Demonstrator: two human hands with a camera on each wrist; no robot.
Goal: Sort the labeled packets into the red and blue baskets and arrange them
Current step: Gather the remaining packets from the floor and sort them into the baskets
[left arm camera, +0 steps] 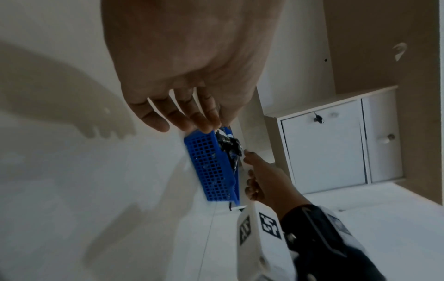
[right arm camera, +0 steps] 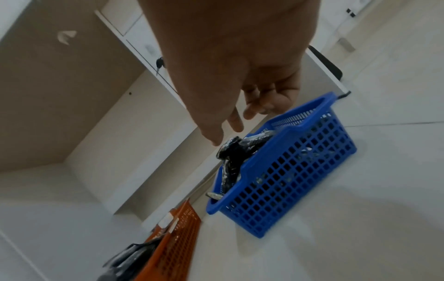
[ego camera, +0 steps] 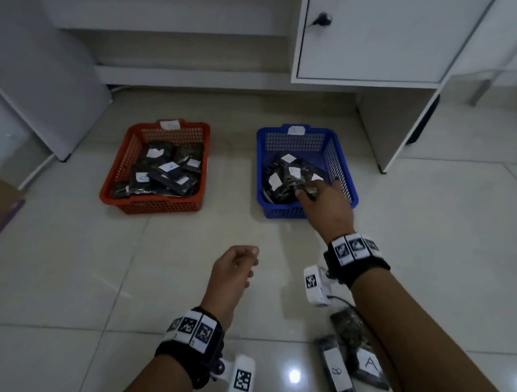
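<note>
Fingers of the right hand (ego camera: 327, 203) hang loose over the blue plastic mesh basket (ego camera: 342, 159), holding nothing; dark labeled packets (ego camera: 286, 179) piled inside. Left hand (ego camera: 233, 270) loosely curled, empty, above the floor.

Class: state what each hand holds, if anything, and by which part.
Left hand: nothing. Right hand: fingers over the packets in the blue basket; a grip cannot be told.
</note>
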